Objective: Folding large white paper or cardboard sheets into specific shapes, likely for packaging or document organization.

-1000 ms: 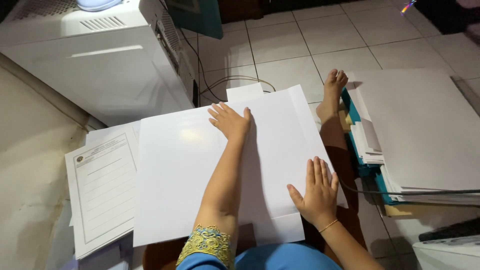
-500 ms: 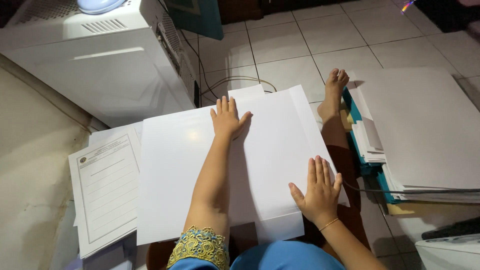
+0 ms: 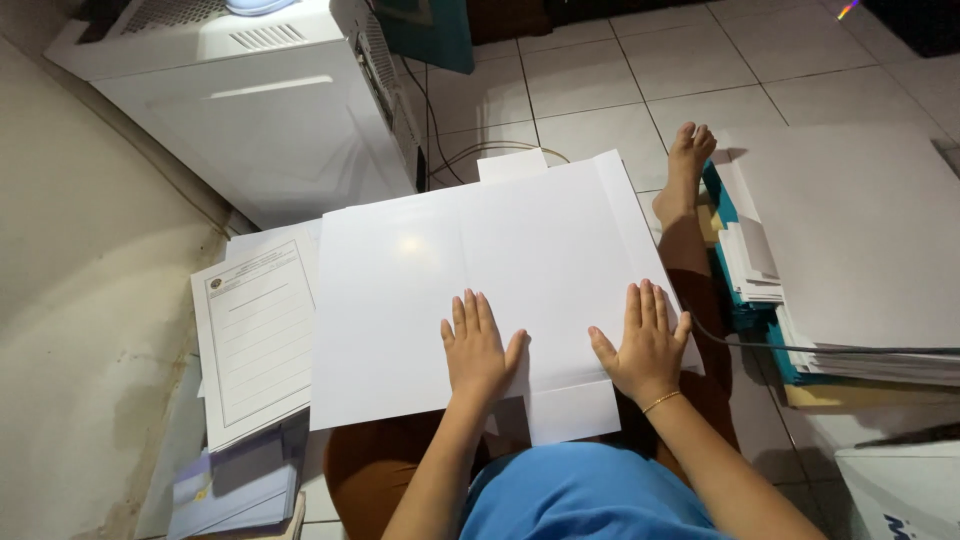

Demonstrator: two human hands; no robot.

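Observation:
A large flat white card sheet [image 3: 480, 270] with creases and end flaps lies across my lap. My left hand [image 3: 478, 347] presses flat on its near edge, fingers spread, close to the middle crease. My right hand [image 3: 645, 342], with a thin bracelet at the wrist, rests flat on the sheet's near right part beside a side flap. Neither hand holds anything. A small flap of the sheet sticks out toward me between the two hands.
A white machine housing [image 3: 250, 100] stands at the far left with cables [image 3: 470, 150] behind it. A printed form [image 3: 255, 335] on a paper pile lies to the left. A tall stack of papers and folders [image 3: 850, 270] sits on the right by my bare foot [image 3: 685, 170]. Tiled floor beyond.
My left hand slid back from the sheet's far middle to its near edge, beside my right hand. The right hand stayed near the sheet's near right corner.

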